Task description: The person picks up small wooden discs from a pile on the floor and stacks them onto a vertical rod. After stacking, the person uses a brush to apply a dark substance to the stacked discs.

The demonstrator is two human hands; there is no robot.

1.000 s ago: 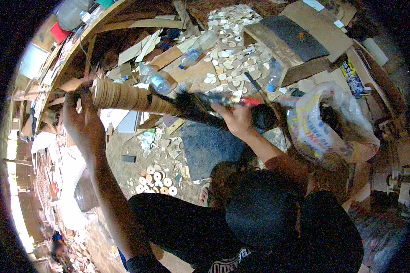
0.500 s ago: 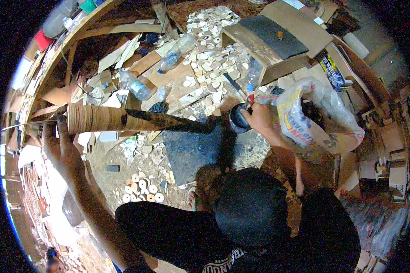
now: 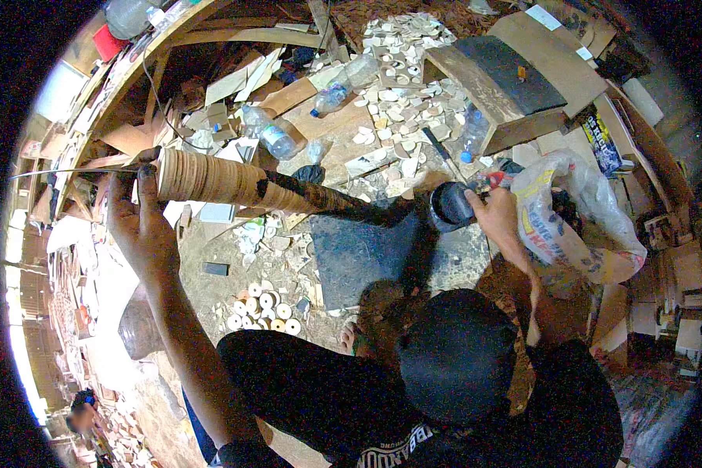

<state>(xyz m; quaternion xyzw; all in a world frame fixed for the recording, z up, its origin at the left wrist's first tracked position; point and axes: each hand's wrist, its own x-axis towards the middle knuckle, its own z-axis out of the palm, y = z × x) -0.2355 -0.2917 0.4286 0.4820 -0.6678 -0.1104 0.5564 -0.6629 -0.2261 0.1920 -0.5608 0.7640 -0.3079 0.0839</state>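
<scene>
Long disc stack [image 3: 210, 179] tilts in air, left end pale, right end black: coat looks part done. Left hand [image 3: 144, 222] pinches pale end. Right hand [image 3: 495, 214] has gone from stack to black cup [image 3: 449, 207]; fingers bent at rim, grip too dim to tell. Messy floor [image 3: 203, 292], dark mat [image 3: 359, 261], wood box [image 3: 529, 129], plastic bag [image 3: 544, 234], bottles [image 3: 277, 139], small pale rings [image 3: 267, 301] below stack.

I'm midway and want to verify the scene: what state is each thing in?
Stack, discs packed together, partly blackened
Pot, open
Left hand, gripping stack's left end
Right hand, at pot's rim; grip unclear
Loose discs, heaped, pale
Rightmost bottle, capped
Bag, open, crumpled
</scene>
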